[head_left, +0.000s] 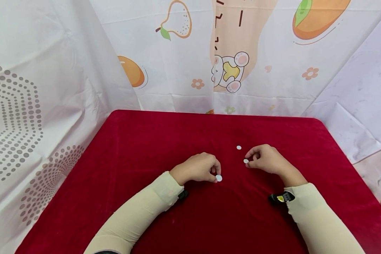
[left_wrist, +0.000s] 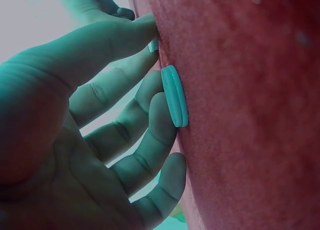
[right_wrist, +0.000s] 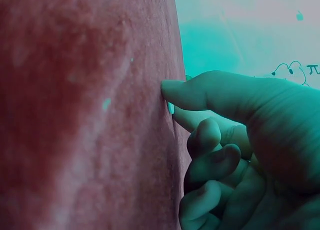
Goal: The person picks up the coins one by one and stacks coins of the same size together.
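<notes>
Both hands work well inside the edges of a desk draped in plush, velvety red cloth, whose far edge runs close against a smooth white curtain printed with fruit and flowers. Red cloth spreads widely between the left hand and the left edge, and a narrower stretch separates it from the right hand. The right hand has open room beyond it too, up to the far edge.

The left hand's thumb and index finger pinch a small, flat, round white disc at its rim, close over the cloth. Beneath the same hand (only the left wrist view shows it) a pale stack of two round-edged discs lies flat, just beside the curved middle fingers. The right hand's thumb and index finger pinch a second small white disc, its other fingers folded inward. A third white disc lies on the cloth just past those fingertips. Both forearms wear cream fabric sleeves, softly wrinkled.
</notes>
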Tool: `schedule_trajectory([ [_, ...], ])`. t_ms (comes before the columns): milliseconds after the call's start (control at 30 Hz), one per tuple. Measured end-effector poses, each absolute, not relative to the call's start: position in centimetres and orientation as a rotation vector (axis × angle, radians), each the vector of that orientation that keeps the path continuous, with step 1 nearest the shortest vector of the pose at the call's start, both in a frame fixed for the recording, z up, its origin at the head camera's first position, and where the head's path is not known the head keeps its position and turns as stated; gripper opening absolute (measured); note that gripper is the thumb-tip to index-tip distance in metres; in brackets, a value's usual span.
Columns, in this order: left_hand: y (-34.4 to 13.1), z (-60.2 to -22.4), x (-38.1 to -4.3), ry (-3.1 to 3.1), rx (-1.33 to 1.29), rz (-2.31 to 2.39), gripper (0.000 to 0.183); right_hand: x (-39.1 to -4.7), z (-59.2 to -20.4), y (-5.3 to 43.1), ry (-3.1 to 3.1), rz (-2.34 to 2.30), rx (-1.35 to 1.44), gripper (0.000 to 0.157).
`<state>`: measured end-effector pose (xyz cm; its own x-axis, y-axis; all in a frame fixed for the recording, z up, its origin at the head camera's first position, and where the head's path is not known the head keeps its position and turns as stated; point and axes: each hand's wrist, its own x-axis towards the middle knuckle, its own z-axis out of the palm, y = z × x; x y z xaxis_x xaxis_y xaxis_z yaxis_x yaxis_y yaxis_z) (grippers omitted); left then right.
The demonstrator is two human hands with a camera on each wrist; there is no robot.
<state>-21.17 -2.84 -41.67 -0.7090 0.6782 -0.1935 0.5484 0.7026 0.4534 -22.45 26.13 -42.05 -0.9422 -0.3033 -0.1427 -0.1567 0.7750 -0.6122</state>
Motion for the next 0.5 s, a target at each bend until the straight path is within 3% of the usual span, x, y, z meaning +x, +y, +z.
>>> schedule_trajectory([
  [500,-2.87,-41.59,-21.09,2.572,0.964,0.527,0.016,-22.57,-42.29,26.44,2.710,-0.942,-0.346,0.014],
])
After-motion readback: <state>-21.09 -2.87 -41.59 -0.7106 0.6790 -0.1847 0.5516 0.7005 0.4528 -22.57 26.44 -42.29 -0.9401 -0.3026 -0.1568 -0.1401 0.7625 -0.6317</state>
